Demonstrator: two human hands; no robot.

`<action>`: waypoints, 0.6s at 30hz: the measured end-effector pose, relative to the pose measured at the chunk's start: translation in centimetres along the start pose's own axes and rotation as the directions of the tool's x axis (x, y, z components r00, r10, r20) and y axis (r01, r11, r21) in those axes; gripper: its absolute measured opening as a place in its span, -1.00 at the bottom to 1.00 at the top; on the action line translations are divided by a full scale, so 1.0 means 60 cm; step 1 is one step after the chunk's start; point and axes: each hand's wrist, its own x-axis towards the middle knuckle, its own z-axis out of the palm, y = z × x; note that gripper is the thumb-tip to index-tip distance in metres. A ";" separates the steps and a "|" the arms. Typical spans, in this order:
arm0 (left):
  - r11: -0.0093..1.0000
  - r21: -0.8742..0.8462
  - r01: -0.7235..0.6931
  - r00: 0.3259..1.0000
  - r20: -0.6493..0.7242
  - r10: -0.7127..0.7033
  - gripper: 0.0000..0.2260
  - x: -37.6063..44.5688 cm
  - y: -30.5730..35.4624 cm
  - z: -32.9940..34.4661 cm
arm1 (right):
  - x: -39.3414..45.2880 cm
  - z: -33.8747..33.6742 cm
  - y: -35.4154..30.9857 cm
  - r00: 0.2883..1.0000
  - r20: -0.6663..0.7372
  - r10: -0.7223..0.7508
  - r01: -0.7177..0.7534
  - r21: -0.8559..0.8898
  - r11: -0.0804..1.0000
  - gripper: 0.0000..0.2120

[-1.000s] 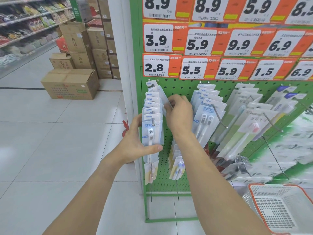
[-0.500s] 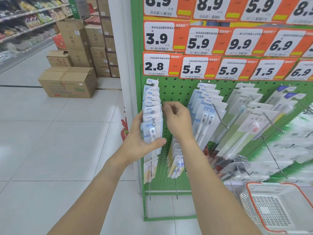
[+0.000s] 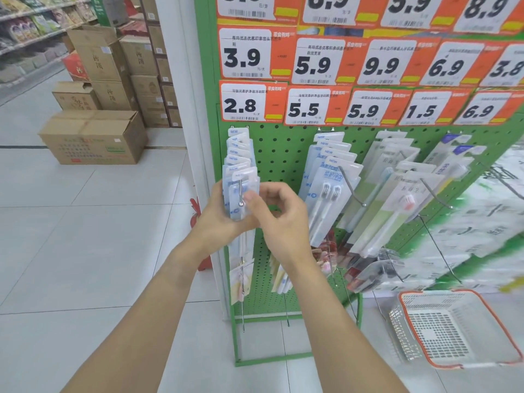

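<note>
Fingers (image 3: pixel 272 192) curled round toothbrush packs (image 3: pixel 240 173)

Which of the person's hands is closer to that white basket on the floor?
Right. The right hand pinches the toothbrush packs up and left of the basket; the left hand holds those packs from their other side, farther off.

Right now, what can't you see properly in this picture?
Head view:
Leftmost toothbrush packs: lower parts hidden by the left hand gripping them and the right hand.
Whether the right hand pinches a pack: its curled fingers hide it.
Top price tags: cut off by the upper edge.
Far-right goods: blurred.
</note>
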 end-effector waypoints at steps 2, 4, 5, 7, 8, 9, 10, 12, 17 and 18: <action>0.999 0.030 -0.013 0.999 -0.038 0.014 -0.15 -0.005 0.000 0.006 | 0.003 -0.001 -0.003 0.999 -0.040 0.019 -0.020 -0.017 1.000 -0.83; 0.999 0.043 -0.006 0.998 -0.068 0.009 -0.12 -0.011 -0.006 0.014 | 0.002 -0.006 -0.004 0.998 -0.053 0.027 -0.028 -0.016 0.999 -0.78; 0.999 0.050 0.001 0.996 -0.088 0.003 -0.12 -0.017 -0.011 0.018 | 0.000 -0.009 -0.002 0.998 -0.053 0.028 -0.029 -0.020 0.999 -0.75; 0.998 0.068 0.019 0.991 -0.136 -0.009 -0.12 -0.034 -0.022 0.025 | -0.006 -0.018 0.004 0.998 -0.053 0.029 -0.031 -0.046 0.998 -0.72; 0.996 0.079 0.043 0.987 -0.156 -0.030 -0.09 -0.042 -0.030 0.028 | -0.009 -0.024 0.009 0.998 -0.058 0.033 -0.036 -0.064 0.997 -0.73; 0.992 0.096 0.079 0.983 -0.170 -0.062 -0.04 -0.050 -0.042 0.030 | -0.013 -0.032 0.015 0.997 -0.069 0.040 -0.045 -0.076 0.996 -0.74; 0.987 0.112 0.118 0.980 -0.172 -0.098 0.03 -0.057 -0.058 0.032 | -0.019 -0.040 0.022 0.994 -0.091 0.053 -0.060 -0.083 0.995 -0.76; 0.967 0.139 0.211 0.969 -0.160 -0.188 0.15 -0.077 -0.090 0.035 | -0.032 -0.061 0.038 0.982 -0.169 0.080 -0.098 -0.104 0.990 -0.82; 0.916 0.167 0.365 0.923 -0.195 -0.332 -0.18 -0.098 -0.127 0.064 | -0.044 -0.108 0.072 0.951 -0.291 0.109 -0.132 -0.059 0.990 -0.89; 0.925 0.159 0.345 0.916 -0.271 -0.296 -0.39 -0.093 -0.131 0.068 | -0.047 -0.112 0.085 0.954 -0.272 0.129 -0.151 -0.061 0.987 -0.89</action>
